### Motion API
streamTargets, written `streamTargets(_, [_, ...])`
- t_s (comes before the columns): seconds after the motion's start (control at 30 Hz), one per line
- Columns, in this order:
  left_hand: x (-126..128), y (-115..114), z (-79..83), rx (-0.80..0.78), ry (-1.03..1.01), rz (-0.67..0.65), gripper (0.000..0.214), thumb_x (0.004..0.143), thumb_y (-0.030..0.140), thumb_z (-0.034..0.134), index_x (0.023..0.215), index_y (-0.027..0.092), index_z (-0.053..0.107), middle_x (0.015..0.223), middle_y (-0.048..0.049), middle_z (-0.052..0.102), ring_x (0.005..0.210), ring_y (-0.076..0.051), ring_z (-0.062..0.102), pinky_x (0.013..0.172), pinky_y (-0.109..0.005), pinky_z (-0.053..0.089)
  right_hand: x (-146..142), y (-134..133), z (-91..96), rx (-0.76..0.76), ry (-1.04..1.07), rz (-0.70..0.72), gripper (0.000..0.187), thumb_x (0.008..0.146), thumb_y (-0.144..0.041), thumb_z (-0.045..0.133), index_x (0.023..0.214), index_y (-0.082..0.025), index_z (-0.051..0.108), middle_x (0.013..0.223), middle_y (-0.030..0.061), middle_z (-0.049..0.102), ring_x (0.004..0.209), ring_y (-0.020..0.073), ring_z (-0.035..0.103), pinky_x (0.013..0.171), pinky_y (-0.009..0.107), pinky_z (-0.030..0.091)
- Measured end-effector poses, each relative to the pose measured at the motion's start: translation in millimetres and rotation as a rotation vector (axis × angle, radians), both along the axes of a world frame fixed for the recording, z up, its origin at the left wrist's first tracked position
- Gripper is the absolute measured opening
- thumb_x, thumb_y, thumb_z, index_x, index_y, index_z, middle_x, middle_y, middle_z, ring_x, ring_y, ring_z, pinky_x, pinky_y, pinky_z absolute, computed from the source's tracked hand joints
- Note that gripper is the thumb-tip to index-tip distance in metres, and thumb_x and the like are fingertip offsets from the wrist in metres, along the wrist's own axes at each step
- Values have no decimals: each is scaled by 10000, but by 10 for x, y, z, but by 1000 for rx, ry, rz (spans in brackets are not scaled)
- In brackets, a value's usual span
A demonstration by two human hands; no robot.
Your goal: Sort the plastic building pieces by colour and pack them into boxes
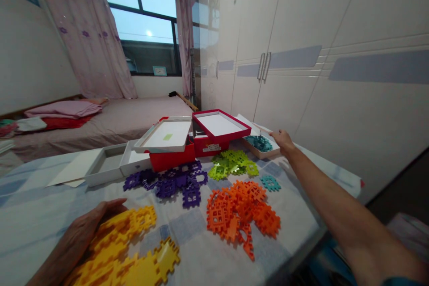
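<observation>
My left hand (87, 229) lies flat on a heap of yellow interlocking plastic tiles (134, 254) at the near left, fingers stretched over them. My right hand (282, 139) reaches far across the table and touches the edge of a shallow tan tray (264, 153) that holds teal tiles (259, 143); its fingers curl at the tray's rim. Between the hands lie heaps of orange tiles (241, 214), purple tiles (174, 182) and lime green tiles (233, 163). One teal tile (270, 182) lies alone near my right forearm.
Red boxes (172, 159) with white-lined lids (219, 125) stand at the table's far side, white trays (110, 164) to their left. A checked cloth (33, 214) covers the table. White wardrobe doors (301, 53) stand on the right, a bed (110, 120) behind.
</observation>
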State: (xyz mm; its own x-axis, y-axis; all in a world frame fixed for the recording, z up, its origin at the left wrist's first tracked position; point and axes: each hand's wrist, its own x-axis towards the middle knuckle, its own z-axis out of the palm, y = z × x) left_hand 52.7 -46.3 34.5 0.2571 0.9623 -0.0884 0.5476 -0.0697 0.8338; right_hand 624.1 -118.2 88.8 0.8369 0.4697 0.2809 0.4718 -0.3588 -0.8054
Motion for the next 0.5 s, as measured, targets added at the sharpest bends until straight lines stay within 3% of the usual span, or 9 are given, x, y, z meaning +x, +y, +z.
streamTargets(0.1, [43,-47,44,9,14,21,589,816,621,298,1021,215,672,1011,-42,728,971,-238,672,981,-374,455,-175,-230,-173,-76,-19,55,558,702,-296,600,1211,-72,554,1169,178,605,1078,282,566,924,376,438])
streamTargets(0.2, [39,-33,29,5,5,16,596,824,622,314,1051,194,662,1024,-45,725,943,-224,682,934,-339,490,-338,-650,-339,-245,-74,349,485,714,-370,603,1122,-110,632,1115,134,646,1011,259,596,909,356,446])
streamTargets(0.3, [-16,20,-42,-5,-13,1,640,810,666,335,1088,181,647,1067,-53,714,980,-225,668,948,-326,478,-474,-1015,-422,-473,-172,556,626,675,-525,625,1172,-144,619,1202,138,604,1067,296,562,934,396,427])
streamTargets(0.4, [-63,48,-90,0,-8,-13,664,803,690,326,1099,187,641,1094,-49,704,1013,-221,655,984,-317,446,-612,-1180,-467,-595,-264,593,686,624,-544,656,1196,-169,605,1213,130,584,1113,308,521,983,417,386])
streamTargets(0.5, [-71,44,-90,-16,-5,-14,650,825,676,309,1115,191,632,1096,-50,704,1012,-224,656,984,-329,448,-726,-1182,-503,-592,-343,605,617,681,-493,605,1184,-135,605,1155,142,587,1072,285,527,976,398,388])
